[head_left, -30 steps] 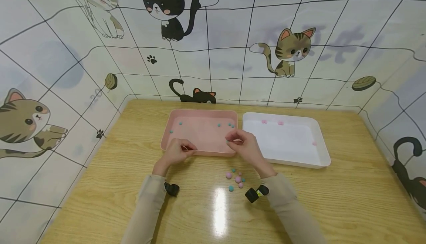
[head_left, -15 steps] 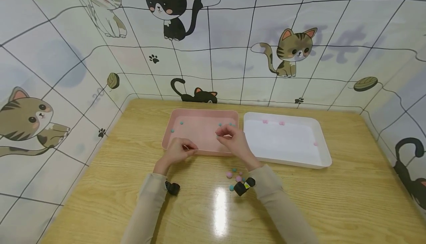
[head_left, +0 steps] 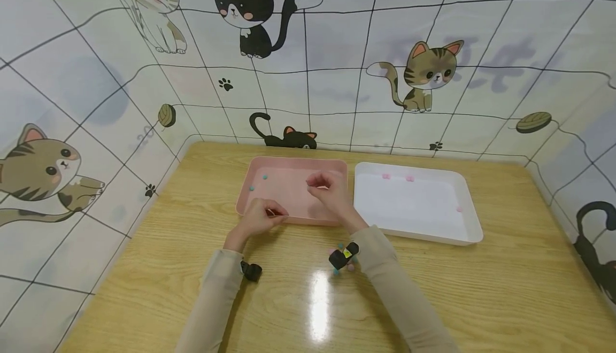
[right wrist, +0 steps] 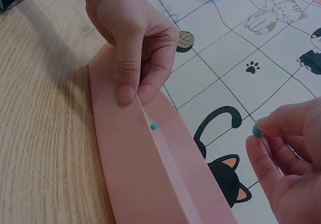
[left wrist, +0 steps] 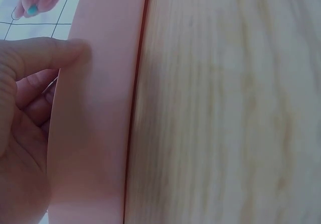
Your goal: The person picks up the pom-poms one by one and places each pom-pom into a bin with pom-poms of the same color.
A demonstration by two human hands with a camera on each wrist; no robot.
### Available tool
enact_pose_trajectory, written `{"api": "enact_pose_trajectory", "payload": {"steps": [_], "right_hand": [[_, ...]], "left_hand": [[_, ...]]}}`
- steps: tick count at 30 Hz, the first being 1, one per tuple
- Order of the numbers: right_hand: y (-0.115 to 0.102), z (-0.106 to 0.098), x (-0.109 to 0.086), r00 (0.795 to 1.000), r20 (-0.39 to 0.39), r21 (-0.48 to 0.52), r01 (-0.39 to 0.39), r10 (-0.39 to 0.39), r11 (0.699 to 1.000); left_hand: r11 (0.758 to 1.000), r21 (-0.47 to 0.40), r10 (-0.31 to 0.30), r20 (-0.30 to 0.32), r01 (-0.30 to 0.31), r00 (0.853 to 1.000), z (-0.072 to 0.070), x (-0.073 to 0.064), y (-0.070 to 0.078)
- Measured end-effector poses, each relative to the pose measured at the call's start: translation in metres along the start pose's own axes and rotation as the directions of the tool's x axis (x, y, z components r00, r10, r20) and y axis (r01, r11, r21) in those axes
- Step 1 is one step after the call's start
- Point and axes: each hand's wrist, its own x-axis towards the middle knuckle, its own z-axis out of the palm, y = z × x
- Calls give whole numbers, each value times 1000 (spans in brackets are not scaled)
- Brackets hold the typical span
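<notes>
My left hand (head_left: 260,216) grips the front wall of the pink tray (head_left: 289,186), its thumb outside and its fingers behind the rim. Above the right part of that tray is my right hand (head_left: 331,195). It pinches a small round teal bead (right wrist: 257,130) between thumb and forefinger, well clear of the tray in the right wrist view. Inside the tray at the left lie loose teal beads (head_left: 265,177); those at the right are hidden behind my right hand in the head view.
To the right stands a white tray (head_left: 409,203) with pink bow-shaped pieces (head_left: 410,178) at its back and a pink piece (head_left: 459,209) at its right side. Several pink and teal beads (head_left: 351,267) lie on the wooden table (head_left: 269,310), partly covered by my right wrist camera (head_left: 340,258).
My right hand has moved left and slightly away from me, from the pink tray's right edge to over its inside, still pinching the bead. My left hand stays on the tray wall.
</notes>
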Motion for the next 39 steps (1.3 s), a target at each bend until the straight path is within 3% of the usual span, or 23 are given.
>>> {"api": "enact_pose_trajectory", "payload": {"steps": [6, 13, 19, 28, 39], "right_hand": [[4, 3, 7, 999, -25, -43, -29, 28, 999], [6, 5, 14, 991, -48, -88, -131, 127, 988], [9, 9, 16, 988, -90, -119, -136, 125, 984], [11, 16, 20, 980, -106, -63, -176, 168, 982], [8, 11, 19, 971, -121, -74, -215, 205, 974]], "left_hand": [[1000, -8, 0, -3, 0, 1000, 1, 1, -2], [1000, 3, 14, -5, -14, 1000, 1, 2, -2], [1000, 7, 16, 2, -16, 1000, 1, 2, -3], [1000, -16, 11, 6, -11, 1000, 0, 1, -1], [1000, -11, 4, 10, -4, 1000, -1, 1, 0]]}}
